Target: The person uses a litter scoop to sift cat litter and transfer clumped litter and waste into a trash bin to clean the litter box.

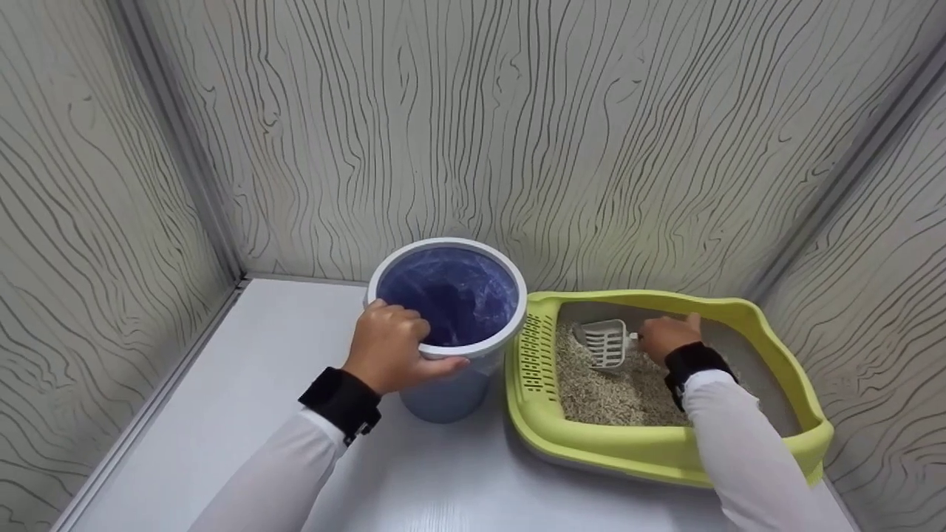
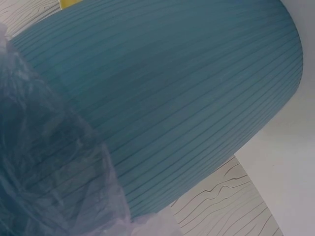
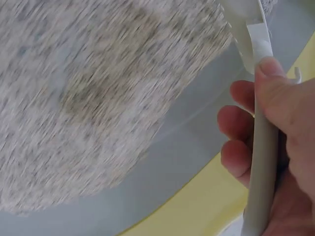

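My left hand (image 1: pixel 388 347) grips the near-left rim of a blue trash can (image 1: pixel 443 399), fingers over the edge and thumb along the outside. A thin plastic bag (image 2: pixel 54 162) lines the can and hangs over its outside in the left wrist view. In my right hand (image 1: pixel 669 340) is the handle of a pale slotted litter scoop (image 1: pixel 606 344); in the right wrist view the thumb lies along the handle (image 3: pixel 263 162) and the fingers curl round it. The scoop's head is over the litter (image 1: pixel 621 399), at the left part of the green litter box (image 1: pixel 613 442).
The trash can and litter box stand side by side on a white tabletop (image 1: pixel 414 480). Wood-grain patterned panels (image 1: pixel 473 133) rise behind and at both sides. The box has a raised rim and a perforated left ledge (image 1: pixel 536 355).
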A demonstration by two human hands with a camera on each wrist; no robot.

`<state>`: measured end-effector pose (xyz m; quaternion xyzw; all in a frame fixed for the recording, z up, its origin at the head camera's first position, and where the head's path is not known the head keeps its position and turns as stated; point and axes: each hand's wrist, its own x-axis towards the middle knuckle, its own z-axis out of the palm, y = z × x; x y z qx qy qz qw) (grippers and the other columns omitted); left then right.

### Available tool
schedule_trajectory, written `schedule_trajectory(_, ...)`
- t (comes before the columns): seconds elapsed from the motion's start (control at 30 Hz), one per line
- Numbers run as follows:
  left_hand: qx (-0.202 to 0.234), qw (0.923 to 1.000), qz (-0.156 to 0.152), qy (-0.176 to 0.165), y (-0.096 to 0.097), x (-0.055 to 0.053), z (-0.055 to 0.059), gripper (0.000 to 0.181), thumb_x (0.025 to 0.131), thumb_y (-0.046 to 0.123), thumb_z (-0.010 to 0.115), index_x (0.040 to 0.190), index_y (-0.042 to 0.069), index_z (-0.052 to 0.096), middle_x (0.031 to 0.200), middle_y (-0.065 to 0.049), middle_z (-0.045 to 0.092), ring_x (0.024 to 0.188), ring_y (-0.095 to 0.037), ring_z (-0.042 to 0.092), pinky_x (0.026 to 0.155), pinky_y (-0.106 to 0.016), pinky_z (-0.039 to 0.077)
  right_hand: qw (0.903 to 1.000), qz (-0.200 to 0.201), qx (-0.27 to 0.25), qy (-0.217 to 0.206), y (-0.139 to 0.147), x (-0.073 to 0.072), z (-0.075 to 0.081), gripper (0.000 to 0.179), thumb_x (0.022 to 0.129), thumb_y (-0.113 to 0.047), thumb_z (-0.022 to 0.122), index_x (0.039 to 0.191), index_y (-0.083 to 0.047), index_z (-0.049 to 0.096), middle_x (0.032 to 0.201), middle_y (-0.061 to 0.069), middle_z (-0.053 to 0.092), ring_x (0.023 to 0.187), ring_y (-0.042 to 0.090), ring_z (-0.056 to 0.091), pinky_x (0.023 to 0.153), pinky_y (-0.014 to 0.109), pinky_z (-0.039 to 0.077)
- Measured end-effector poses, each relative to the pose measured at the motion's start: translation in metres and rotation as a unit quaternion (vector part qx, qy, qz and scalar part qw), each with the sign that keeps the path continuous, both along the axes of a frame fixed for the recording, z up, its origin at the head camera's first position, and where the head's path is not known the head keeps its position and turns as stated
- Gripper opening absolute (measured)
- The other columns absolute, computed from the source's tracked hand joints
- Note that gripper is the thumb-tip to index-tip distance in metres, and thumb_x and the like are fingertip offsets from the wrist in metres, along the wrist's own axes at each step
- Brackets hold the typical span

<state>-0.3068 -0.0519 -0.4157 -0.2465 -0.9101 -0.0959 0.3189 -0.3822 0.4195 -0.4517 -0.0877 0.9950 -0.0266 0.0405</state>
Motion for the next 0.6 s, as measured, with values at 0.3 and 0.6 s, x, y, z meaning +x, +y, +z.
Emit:
schedule_trajectory(0.3,0.004,0.9999,0.005,0.008,-0.004,0.001,0.0,0.073,0.071,0.089,0.066,0.056,0.018,0.054,0.059,0.003,0.058,0.061,-0.021,0.057,0.069,-0.041,0.045,0.9974,-0.002,-0.021,-0.069,-0.05,0.004,0.009,0.027,0.102,-0.018,0.063,0.08,-0.006,0.07,0.078,0.014,0.071,0.088,0.04,0.069,0.113,0.083,0.022)
schedule_trajectory(0.6,-0.004,0.9999,0.006,-0.014,0.0,0.002,0.002,0.073,0.071,0.09,0.063,0.059,0.018,0.058,0.063,0.004,0.061,0.066,-0.02,0.061,0.077,-0.044,0.049,0.9948,0.001,-0.002,-0.102,-0.044,0.01,0.003,0.032,0.105,-0.026,0.058,0.109,0.001,0.074,0.113,0.025,0.075,0.105,0.046,0.069,0.106,0.077,0.036)
